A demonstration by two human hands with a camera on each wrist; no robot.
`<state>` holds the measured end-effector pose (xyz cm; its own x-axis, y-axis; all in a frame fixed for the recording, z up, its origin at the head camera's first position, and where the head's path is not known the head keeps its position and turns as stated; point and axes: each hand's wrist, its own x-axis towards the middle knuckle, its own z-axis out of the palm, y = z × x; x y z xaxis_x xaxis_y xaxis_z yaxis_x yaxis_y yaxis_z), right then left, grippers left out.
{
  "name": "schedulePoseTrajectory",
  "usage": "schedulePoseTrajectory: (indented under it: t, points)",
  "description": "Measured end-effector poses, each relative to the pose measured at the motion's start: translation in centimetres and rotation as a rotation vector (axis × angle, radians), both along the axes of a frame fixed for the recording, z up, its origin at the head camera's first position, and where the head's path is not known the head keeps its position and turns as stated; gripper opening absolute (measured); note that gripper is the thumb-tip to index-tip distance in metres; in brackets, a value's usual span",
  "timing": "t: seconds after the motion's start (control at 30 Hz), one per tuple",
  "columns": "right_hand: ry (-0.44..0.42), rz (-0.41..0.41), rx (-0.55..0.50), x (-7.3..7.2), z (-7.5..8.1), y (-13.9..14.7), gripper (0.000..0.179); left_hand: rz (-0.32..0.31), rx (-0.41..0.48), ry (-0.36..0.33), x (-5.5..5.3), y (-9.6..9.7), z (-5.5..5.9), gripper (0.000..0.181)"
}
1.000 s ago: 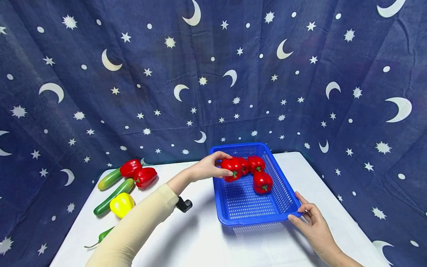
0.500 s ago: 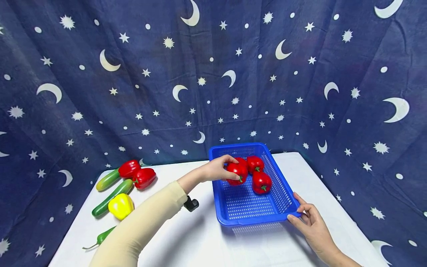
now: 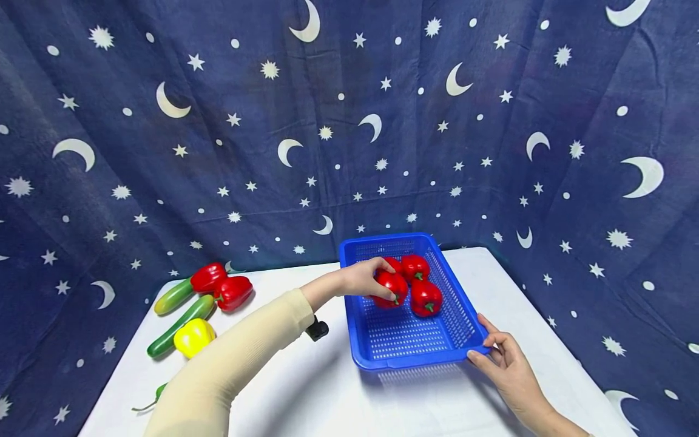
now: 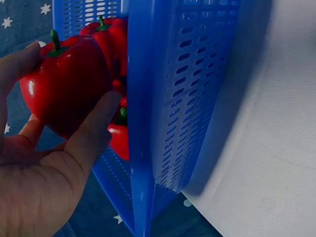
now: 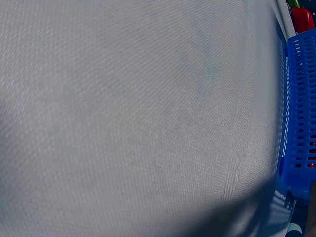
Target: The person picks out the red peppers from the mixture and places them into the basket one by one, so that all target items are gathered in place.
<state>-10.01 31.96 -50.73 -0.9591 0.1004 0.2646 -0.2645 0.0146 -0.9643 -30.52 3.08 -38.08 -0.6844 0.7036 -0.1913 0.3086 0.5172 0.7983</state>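
Observation:
My left hand [image 3: 364,279] grips a red bell pepper [image 3: 394,290] over the left part of the blue plastic basket [image 3: 406,362]. In the left wrist view, the thumb and fingers curve round this bell pepper [image 4: 69,86], its green stem upward. Three other red bell peppers lie in the basket: one at the back [image 3: 416,267], one at the right [image 3: 426,298], and one partly hidden behind my hand. At the basket's near right corner, my right hand [image 3: 510,370] pinches the rim between thumb and fingers. Whether the held pepper touches the basket floor, I cannot tell.
On the left of the white table [image 3: 306,394] lie two red bell peppers [image 3: 235,293], a yellow bell pepper [image 3: 193,338], a green cucumber [image 3: 180,326], a yellowish-green cucumber [image 3: 173,297] and a green chili pepper [image 3: 158,394], partly behind my sleeve. A star-patterned curtain [image 3: 262,152] hangs behind.
My left hand has moved right and slightly toward me with the red bell pepper, deeper over the basket. My right hand has kept its hold on the corner.

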Motion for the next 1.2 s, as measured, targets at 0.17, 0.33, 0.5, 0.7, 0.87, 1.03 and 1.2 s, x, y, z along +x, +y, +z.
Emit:
schedulePoseTrajectory:
  t: [0.17,0.33,0.5,0.7,0.87,1.03,1.2]
  points:
    - [-0.007,0.009,0.001,-0.1,-0.1,0.0,0.026,-0.013,-0.056,-0.001,-0.3,1.0,0.0,0.054]
    - [-0.013,0.0,0.005,0.0,-0.1,-0.1,0.026,0.004,-0.069,-0.034,-0.4,2.2,0.8,0.05]
    - [-0.02,0.0,0.005,-0.1,0.0,-0.1,0.028,0.02,-0.127,-0.022,-0.3,3.3,1.0,0.051]
    - [-0.021,0.002,0.009,-0.1,0.0,0.0,0.031,0.031,-0.161,-0.018,-0.2,4.1,-0.1,0.053]
    - [-0.029,0.004,0.012,-0.1,0.1,0.0,0.032,0.029,-0.181,-0.003,-0.4,4.3,-0.6,0.054]
    - [-0.034,0.003,0.015,-0.1,0.1,0.0,0.03,0.048,-0.235,0.018,-0.5,4.4,-1.1,0.053]
    - [-0.027,0.008,0.011,0.0,0.2,0.0,0.029,0.06,-0.273,0.038,-0.8,4.6,-1.5,0.051]
